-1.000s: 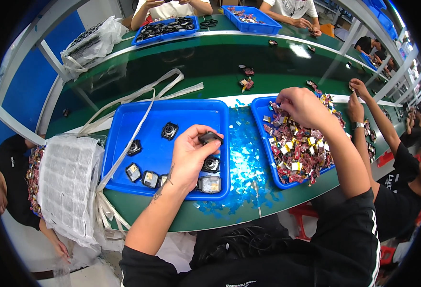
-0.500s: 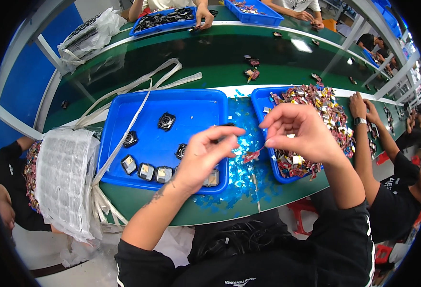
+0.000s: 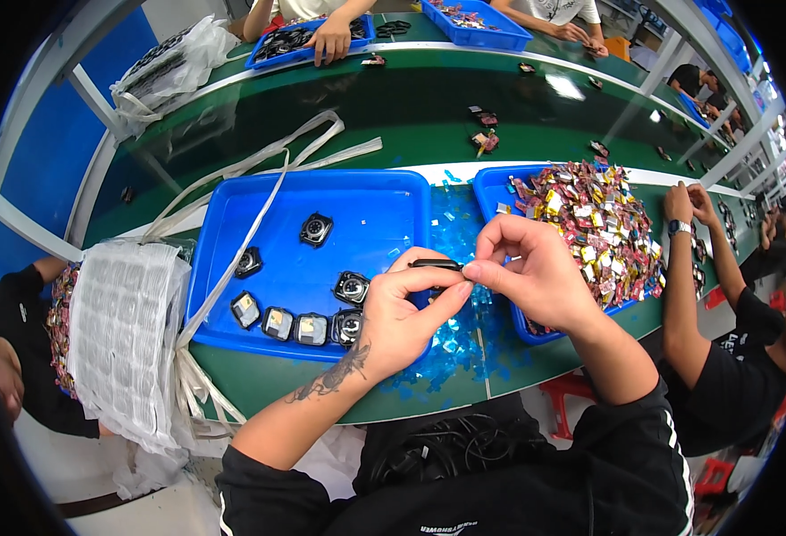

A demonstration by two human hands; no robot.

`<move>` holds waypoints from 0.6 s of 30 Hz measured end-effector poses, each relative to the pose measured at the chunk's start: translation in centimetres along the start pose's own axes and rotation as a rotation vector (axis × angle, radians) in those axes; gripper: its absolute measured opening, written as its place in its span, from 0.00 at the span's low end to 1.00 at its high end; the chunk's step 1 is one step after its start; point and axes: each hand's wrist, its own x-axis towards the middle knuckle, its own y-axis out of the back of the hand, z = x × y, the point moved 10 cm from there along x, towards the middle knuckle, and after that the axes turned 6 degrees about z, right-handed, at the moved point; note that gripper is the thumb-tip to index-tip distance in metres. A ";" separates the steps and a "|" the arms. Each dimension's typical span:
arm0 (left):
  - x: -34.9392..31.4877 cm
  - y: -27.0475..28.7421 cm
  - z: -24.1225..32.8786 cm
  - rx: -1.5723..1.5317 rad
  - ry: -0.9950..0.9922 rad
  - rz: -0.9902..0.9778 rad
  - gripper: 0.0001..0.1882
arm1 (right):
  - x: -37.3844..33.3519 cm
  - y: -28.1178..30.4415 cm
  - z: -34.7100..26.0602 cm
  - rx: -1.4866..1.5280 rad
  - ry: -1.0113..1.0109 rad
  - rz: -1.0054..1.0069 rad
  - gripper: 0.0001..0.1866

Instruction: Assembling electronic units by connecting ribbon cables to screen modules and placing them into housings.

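Edge-on between my hands is a thin black watch case (image 3: 436,263). My left hand (image 3: 402,313) is closed on it with thumb and fingers. At the case's right end my right hand (image 3: 540,272) pinches with thumb and forefinger; whether a small part sits in that pinch is hidden. Beneath my left hand stands a blue tray (image 3: 308,186) with several black watch cases (image 3: 316,230), some showing pale square inserts (image 3: 277,322). Close to my right hand, a second blue tray (image 3: 491,183) holds a heap of small red, yellow and silver parts (image 3: 594,237).
Blue film scraps (image 3: 451,357) litter the green bench between the trays. White straps (image 3: 272,192) cross the left tray, beside a stack of clear plastic trays (image 3: 125,330). Beyond runs a green belt (image 3: 393,107) carrying parts. Co-workers sit opposite and on both sides.
My hands were apart and now meet at the watch case. The reddish piece that hung below them is gone from there. Parts on the belt have shifted right; a co-worker's hand opposite moved left.
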 end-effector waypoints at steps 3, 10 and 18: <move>0.0 0.2 0.0 0.010 -0.020 0.021 0.07 | 0.2 -0.1 0.0 0.055 -0.005 0.004 0.08; 0.1 0.5 -0.2 0.002 0.026 0.064 0.06 | -0.1 0.1 -1.2 -0.145 0.094 0.103 0.08; -0.1 1.7 -1.2 -0.051 0.098 0.186 0.07 | -2.3 -0.8 -5.2 -0.426 0.512 0.229 0.08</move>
